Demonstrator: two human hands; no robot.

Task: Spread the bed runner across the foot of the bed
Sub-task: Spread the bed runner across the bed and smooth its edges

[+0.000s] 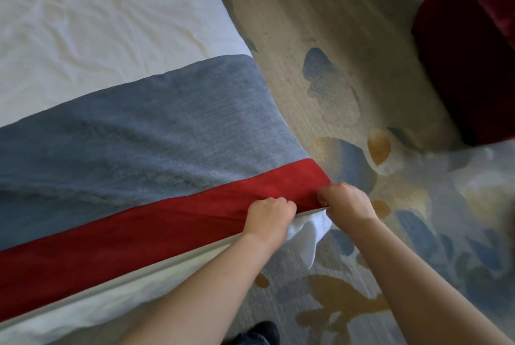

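**Caller:** While both fists are clenched on the cloth, look at the grip first. The left hand (pixel 269 215) is closed over the red band's lower edge, just left of the corner, and the right hand (pixel 345 202) is bunched tight on the corner itself, lower centre of the frame.

**Analyst:** Two hands close together on one end. That's a tensioning hold, I'd say, drawing the bed runner (pixel 133 149) taut toward the bed's corner.

**Caller:** And the runner lies across the bed (pixel 83 24) from the left edge of the frame to that corner, grey band above, red band (pixel 125 236) below, with a pale hem along the bottom.

**Analyst:** See the long ripples in the grey, running toward the hands? Those tell you where the slack is. My advice: pull evenly with both fists, low and along the mattress, not upward, or the far end may creep.

**Caller:** White sheet (pixel 303 236) is spilling out under the hands at the corner.

**Analyst:** Worth watching. If that bunch gets dragged with the runner, the corner will look lumpy. Better to keep the pinch on the runner alone. I can't tell whether any sheet is caught in the fingers.

**Caller:** Beyond the bed, patterned carpet (pixel 390 275) on the right, a dark red seat (pixel 468 52) upper right.

**Analyst:** Plenty of overhang room there, so the end can drop straight down once the ripples are gone.
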